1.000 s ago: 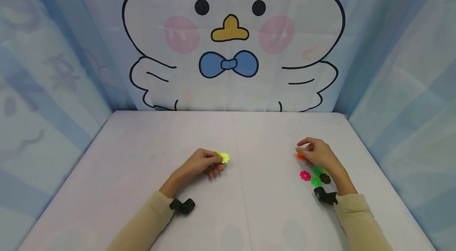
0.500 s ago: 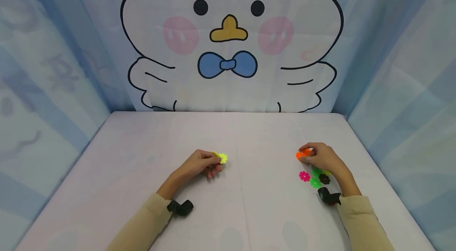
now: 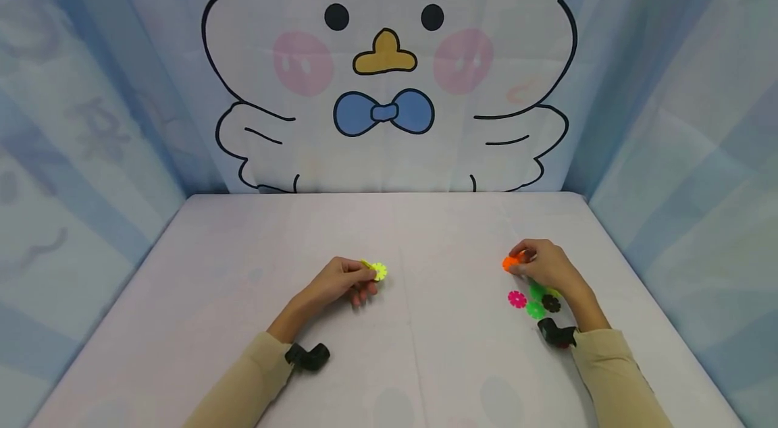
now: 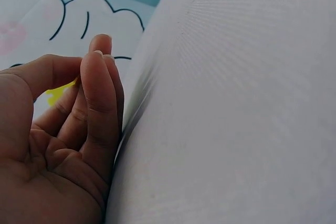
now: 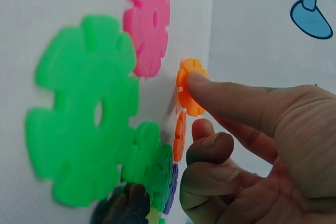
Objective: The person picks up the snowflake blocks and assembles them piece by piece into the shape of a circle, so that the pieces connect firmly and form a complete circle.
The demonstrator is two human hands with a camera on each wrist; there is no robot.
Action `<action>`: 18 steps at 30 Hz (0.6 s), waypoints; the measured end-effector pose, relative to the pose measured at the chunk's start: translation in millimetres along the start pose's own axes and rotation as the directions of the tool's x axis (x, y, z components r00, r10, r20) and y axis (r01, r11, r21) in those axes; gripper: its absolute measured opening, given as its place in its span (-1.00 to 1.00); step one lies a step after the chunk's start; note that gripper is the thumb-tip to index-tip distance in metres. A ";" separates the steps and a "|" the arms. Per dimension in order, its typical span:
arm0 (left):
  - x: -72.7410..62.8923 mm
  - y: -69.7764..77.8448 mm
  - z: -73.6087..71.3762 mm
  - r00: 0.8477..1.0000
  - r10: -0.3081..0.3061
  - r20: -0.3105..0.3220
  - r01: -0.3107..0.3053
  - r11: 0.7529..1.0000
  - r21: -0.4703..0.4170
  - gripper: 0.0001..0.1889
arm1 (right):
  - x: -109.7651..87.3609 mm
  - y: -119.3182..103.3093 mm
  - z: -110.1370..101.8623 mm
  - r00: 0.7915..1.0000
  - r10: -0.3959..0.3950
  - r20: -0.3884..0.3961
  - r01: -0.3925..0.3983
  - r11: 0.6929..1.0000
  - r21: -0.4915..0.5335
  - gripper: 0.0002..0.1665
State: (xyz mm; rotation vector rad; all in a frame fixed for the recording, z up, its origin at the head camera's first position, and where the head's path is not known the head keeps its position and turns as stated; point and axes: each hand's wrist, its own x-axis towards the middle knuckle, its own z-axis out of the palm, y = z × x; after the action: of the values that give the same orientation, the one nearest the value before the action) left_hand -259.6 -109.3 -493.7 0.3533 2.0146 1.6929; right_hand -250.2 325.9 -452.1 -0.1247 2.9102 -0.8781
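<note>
Near the middle of the table, my left hand [image 3: 340, 283] pinches a bright yellow notched plastic disc [image 3: 379, 271] between thumb and index finger. A second yellow edge beside it looks like another disc joined on. From the left wrist, most of that yellow piece [image 4: 60, 95] is hidden by the fingers. At the right, my right hand [image 3: 550, 266] pinches an orange snowflake disc [image 3: 510, 264]; the right wrist view has the thumb pressing its face. Another orange disc [image 5: 180, 137] shows just below the held one, seen nearly edge-on.
Below the right hand lie a pink disc [image 3: 517, 300], green discs [image 3: 535, 310], a dark disc [image 3: 551, 304] and a partly covered yellow-green one. A purple disc [image 5: 172, 187] shows edge-on in the right wrist view. The white-covered table [image 3: 243, 239] ends at a printed curtain [image 3: 389, 158].
My right thumb and fingers have come down onto the orange disc and now pinch it, then rise slightly. My left hand keeps its hold on the yellow piece, nearly still.
</note>
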 end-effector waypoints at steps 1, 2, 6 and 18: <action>0.2 0.2 0.1 1.000 -0.004 -0.001 0.004 1.000 -0.003 -0.68 | 0.1 0.0 -0.1 1.000 -0.003 -0.008 0.003 1.000 0.001 -0.68; 0.4 0.3 0.2 1.000 -0.003 -0.001 0.003 1.000 0.001 -0.68 | -0.1 -0.1 -0.2 1.000 -0.008 -0.015 0.008 1.000 0.001 -0.70; 1.4 1.1 1.9 1.000 -0.006 -0.002 0.006 1.000 0.015 -0.68 | -1.7 1.1 -1.9 1.000 -0.013 -0.026 0.013 1.000 0.008 -0.72; 0.7 2.4 14.1 0.999 -0.046 -0.006 0.045 0.994 -0.098 -0.65 | 0.7 2.7 -3.3 1.000 -0.007 -0.007 0.007 1.000 0.014 -0.73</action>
State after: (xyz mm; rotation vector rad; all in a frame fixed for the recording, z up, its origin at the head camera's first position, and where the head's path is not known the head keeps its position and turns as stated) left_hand -253.2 -96.5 -493.3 0.2655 1.9221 1.7603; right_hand -251.5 329.9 -450.9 -0.1308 2.9110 -0.9009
